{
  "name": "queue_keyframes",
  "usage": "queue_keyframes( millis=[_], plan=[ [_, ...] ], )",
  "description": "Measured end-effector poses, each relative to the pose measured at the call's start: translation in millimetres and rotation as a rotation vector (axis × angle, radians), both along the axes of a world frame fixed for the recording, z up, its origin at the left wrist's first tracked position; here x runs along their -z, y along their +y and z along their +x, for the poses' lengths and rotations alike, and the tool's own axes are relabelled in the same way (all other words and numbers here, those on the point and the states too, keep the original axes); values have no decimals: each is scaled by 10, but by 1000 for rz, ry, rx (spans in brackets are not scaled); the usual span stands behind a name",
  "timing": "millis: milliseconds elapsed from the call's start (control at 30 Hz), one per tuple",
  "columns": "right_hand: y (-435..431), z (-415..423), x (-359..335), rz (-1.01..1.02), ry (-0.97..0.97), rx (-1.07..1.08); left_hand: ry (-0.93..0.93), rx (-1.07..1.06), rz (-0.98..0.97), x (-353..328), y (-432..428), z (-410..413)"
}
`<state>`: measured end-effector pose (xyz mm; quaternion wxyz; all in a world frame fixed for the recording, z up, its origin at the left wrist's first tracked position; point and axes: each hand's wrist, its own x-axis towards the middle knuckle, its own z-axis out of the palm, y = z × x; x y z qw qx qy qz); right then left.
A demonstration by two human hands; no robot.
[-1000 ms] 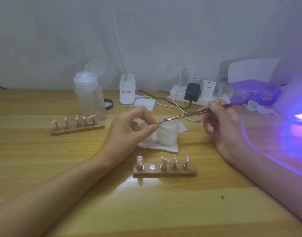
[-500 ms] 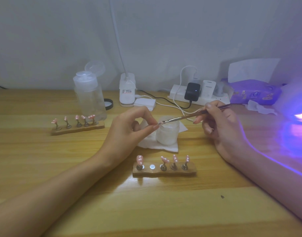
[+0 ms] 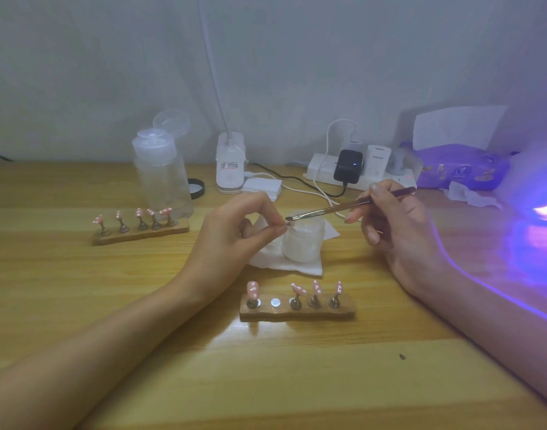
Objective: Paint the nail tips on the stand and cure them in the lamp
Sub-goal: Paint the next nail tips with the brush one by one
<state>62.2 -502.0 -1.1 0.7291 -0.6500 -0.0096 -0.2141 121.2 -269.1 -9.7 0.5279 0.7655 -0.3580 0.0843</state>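
Nail tip (image 3: pixel 289 224), pinched by the left hand (image 3: pixel 231 237) over the jar (image 3: pixel 303 246), sits just under the slanting brush (image 3: pixel 328 209) gripped by the right hand (image 3: pixel 402 237).

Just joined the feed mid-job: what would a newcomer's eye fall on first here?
At centre, the left hand pinches a nail tip by a white jar while the right hand holds a brush to it. Nearer the person, the near wooden stand carries four pink dotted tips and one bare slot. At the right edge, the curing lamp glows violet.
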Motion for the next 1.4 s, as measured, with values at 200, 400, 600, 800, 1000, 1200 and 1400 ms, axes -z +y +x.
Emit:
queue_keyframes(
  millis=[200,400,600,800,1000,1200,1400],
  plan=[
    [-13,5,-21,39,0,25,2,7,-9,-1,1,-4],
    [-9,3,-8,32,48,48,20,5,-13,4,6,-3],
    [2,-1,-10,2,26,23,26,9,-16,2,6,-12],
    [-15,-9,-20,17,-30,17,34,18,-17,-7,2,-14],
    [-19,4,-12,30,8,62,42,20,-10,-12,-1,-13],
    [-6,4,-5,0,19,61,72,30,-27,-6,9,-19],
    [4,-10,-24,7,-24,17,69,36,-28,-10,6,-17]
  ],
)
